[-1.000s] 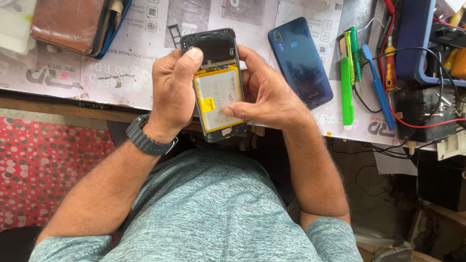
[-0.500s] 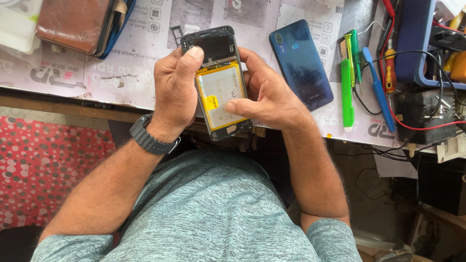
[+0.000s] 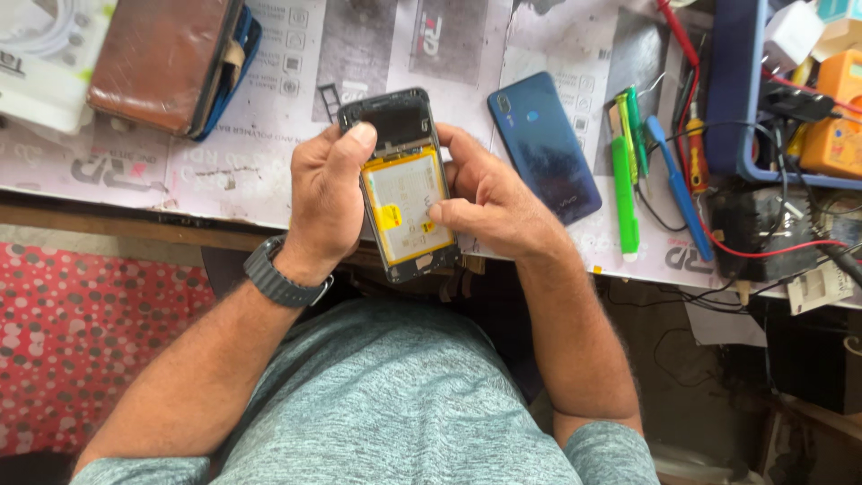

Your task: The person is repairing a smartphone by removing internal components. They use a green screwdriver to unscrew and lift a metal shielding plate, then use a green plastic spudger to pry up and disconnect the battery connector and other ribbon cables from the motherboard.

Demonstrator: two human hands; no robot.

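Both hands are wrapped around an opened phone [image 3: 401, 184], held over the near edge of the bench [image 3: 135, 193], back side up so the pale battery [image 3: 406, 202] shows. The left hand [image 3: 325, 193] comes in from 7 o'clock, wrist cocked, fingers curled behind the frame and thumb lying up along the left edge with its tip near the top. The right hand [image 3: 489, 202] comes from 5 o'clock, clenched on the right edge, thumb pressed flat on the battery (just beside a small yellow sticker). A dark watch [image 3: 280, 280] sits on the left wrist. At 2 o'clock from the phone a blue cover [image 3: 543, 144] lies on the bench, with a green tool [image 3: 624, 184] beyond it. A brown wallet [image 3: 162, 63] lies at 10 o'clock.
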